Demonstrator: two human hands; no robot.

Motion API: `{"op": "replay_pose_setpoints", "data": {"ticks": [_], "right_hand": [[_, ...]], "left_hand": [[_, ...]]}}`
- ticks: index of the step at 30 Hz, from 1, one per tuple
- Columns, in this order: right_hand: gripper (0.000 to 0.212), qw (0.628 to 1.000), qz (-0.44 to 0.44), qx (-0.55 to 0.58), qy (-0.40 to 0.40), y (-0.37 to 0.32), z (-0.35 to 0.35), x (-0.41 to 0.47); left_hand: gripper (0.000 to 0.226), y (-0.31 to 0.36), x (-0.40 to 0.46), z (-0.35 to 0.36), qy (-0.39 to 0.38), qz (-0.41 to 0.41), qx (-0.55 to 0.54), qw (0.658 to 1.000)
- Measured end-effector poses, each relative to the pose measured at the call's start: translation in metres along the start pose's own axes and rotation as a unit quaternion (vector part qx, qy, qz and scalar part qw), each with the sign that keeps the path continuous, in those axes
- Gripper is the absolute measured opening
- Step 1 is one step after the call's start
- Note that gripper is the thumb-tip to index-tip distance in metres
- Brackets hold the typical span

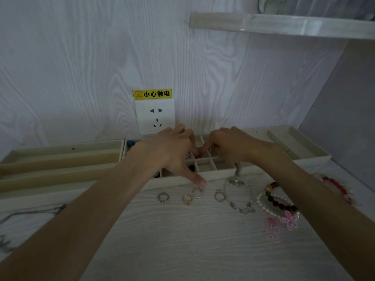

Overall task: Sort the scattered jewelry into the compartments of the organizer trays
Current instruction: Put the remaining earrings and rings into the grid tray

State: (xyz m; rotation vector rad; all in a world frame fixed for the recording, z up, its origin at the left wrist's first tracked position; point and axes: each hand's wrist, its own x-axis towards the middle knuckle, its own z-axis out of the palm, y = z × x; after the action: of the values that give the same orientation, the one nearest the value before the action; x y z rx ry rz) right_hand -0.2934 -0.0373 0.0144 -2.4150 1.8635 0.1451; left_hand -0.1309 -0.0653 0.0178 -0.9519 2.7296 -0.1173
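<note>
My left hand and my right hand are both over the middle grid tray, and their fingertips meet above one small compartment. Whether either hand holds a piece is hidden by the fingers. My left thumb stretches down past the tray's front rim, close to a ring. Three more rings lie on the table in front of the tray. To their right lie a silver chain bracelet, a pearl bracelet with a pink flower, a dark bead bracelet and a red bead bracelet.
A tray with long slots stands at the left and a tray with wide slots at the right. A loose pink flower lies near my right forearm. A thin chain lies at the far left. A wall socket is behind the trays.
</note>
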Motion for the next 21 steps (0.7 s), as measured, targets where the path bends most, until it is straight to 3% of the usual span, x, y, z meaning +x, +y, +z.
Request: {"op": "replay_pose_setpoints", "data": {"ticks": [6,10,16,21], "right_hand": [[0.048,1.0,0.002,0.001,-0.004,0.0,0.003,0.003],[0.042,0.999,-0.01,0.032,0.025,0.009,0.001,-0.001],[0.04,0.998,-0.017,0.054,0.03,0.015,-0.001,-0.008],[0.046,0.999,-0.03,0.033,0.021,0.01,0.001,-0.006]], "left_hand": [[0.087,-0.002,0.0,0.004,-0.005,0.001,-0.019,1.0],[0.086,-0.011,-0.004,0.003,0.036,-0.005,-0.067,0.997],[0.086,-0.014,-0.004,0.003,0.065,-0.011,-0.046,0.997],[0.09,-0.006,0.002,0.005,0.044,-0.004,-0.016,0.999]]}}
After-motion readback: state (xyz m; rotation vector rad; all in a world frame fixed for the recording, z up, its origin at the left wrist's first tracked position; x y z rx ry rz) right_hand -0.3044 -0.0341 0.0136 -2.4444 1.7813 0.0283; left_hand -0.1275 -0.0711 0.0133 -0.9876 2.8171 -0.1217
